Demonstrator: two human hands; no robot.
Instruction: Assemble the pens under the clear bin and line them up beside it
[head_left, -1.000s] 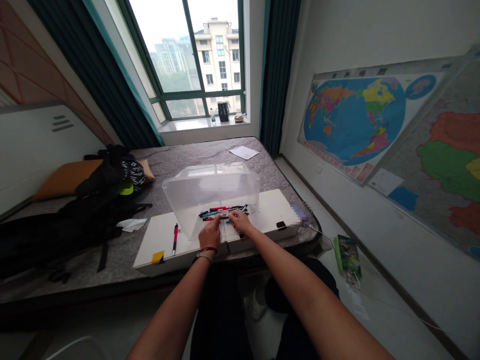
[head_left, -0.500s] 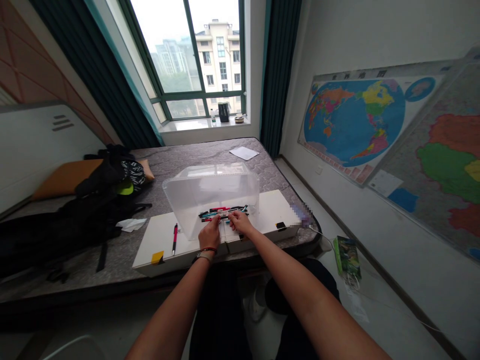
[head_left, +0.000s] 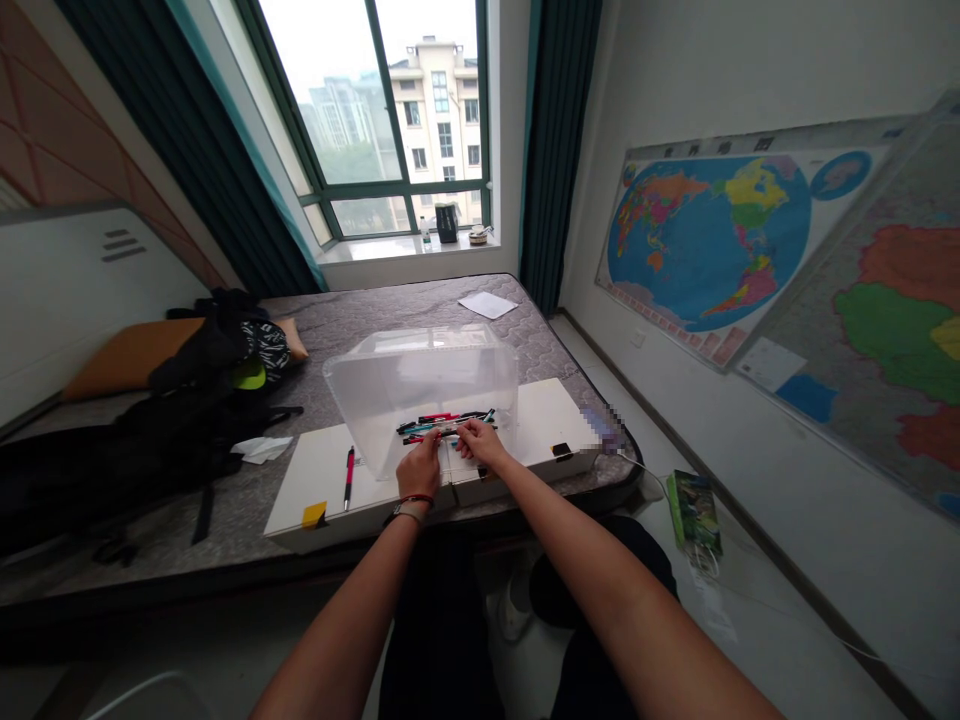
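Between my two hands is a thin dark pen point(head_left: 448, 434), its ends hidden by my fingers. My left hand point(head_left: 420, 468) is closed in a pinch on its left end. My right hand point(head_left: 481, 444) pinches the other end, with its fingers curled. Just beyond my fingertips several black, red and teal pens point(head_left: 435, 419) lie in a loose heap. They rest inside a clear plastic bin point(head_left: 420, 378) that lies on its side, opening towards me. Farther left, a pink and black pen point(head_left: 349, 478) lies alone on a white flat box point(head_left: 309, 474).
The box and bin stand on a grey mattress point(head_left: 360, 310). At left are a black bag point(head_left: 97, 460), a crumpled tissue point(head_left: 262, 450) and an orange cushion point(head_left: 135, 360). A paper sheet point(head_left: 487, 304) lies behind the bin. A green package point(head_left: 694, 512) is at right.
Both hands stay almost in the same place with the pen between them. The right fingers shift very slightly; the bin and the loose pens look unmoved.
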